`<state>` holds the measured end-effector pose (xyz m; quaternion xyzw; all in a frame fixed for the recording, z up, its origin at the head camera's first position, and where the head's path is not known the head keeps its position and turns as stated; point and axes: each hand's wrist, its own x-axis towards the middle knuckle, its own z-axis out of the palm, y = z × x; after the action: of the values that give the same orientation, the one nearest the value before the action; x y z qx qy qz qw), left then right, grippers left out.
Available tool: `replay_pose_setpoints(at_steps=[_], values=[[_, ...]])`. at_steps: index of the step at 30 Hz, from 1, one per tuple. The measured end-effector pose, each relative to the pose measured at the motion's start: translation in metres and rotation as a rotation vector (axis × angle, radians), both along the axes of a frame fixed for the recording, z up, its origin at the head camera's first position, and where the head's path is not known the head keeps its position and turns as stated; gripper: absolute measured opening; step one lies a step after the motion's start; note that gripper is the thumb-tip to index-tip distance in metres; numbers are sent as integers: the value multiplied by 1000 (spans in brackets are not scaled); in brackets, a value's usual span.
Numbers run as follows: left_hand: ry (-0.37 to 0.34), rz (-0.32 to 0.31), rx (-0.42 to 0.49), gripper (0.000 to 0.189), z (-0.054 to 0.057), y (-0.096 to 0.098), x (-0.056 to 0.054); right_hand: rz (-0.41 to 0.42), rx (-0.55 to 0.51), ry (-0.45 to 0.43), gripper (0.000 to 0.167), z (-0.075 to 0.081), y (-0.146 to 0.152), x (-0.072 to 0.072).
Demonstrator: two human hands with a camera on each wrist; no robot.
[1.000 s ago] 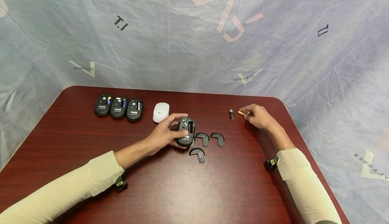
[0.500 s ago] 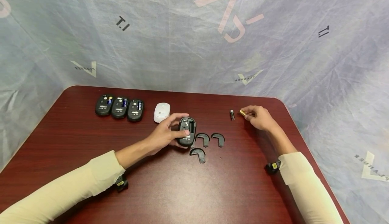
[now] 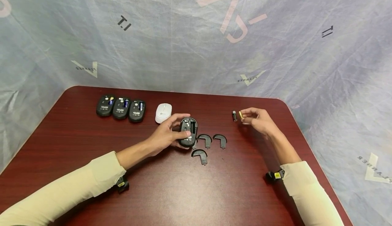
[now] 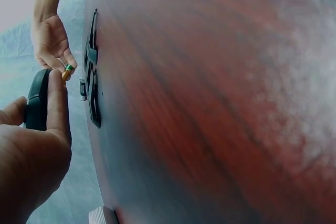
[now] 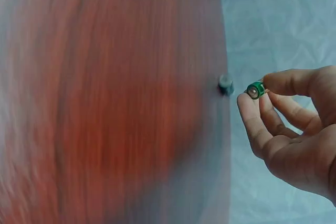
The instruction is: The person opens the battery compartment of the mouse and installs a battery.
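My left hand [image 3: 165,135] grips a black computer mouse [image 3: 188,132], its underside facing up and its battery slot uncovered, with the thumb lying across the bottom. Over at the right, my right hand [image 3: 258,119] pinches a small yellow battery [image 3: 240,115] between thumb and fingers; its green end [image 5: 255,90] faces the right wrist camera. Just left of that hand a dark battery [image 3: 234,116] lies on the table. Several black battery covers [image 3: 204,141] lie below and right of the held mouse, one of them partly hidden behind it.
Three black mice [image 3: 121,108] lie bottom up in a row at the back left, with blue batteries showing in their slots. A white mouse [image 3: 163,113] sits right of them. A hanging grey cloth [image 3: 171,42] borders the back of the dark red table [image 3: 239,192].
My right hand has turned the pinched battery more upright and shifted slightly toward me. The left hand and its mouse stay nearly where they were.
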<state>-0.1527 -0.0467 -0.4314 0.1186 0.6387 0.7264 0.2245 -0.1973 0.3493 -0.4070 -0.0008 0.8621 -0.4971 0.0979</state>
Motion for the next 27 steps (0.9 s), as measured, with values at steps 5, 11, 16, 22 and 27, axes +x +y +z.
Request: replay_pose_setpoints(at_steps=[5,11,16,22,27], values=[[2,-2,2,72,-1,0,0,6,-76,-3,43,9,-16,8],[6,-13,1,74,-1,1,0,28,-187,-19,42,12,-35,16],[4,-14,-2,74,-2,4,-1,39,-311,-43,40,9,-55,20],[-5,-7,-6,74,-1,7,-1,47,-462,-86,33,6,-77,26],[-4,-9,-6,75,0,9,-1,46,-502,-101,34,8,-94,30]])
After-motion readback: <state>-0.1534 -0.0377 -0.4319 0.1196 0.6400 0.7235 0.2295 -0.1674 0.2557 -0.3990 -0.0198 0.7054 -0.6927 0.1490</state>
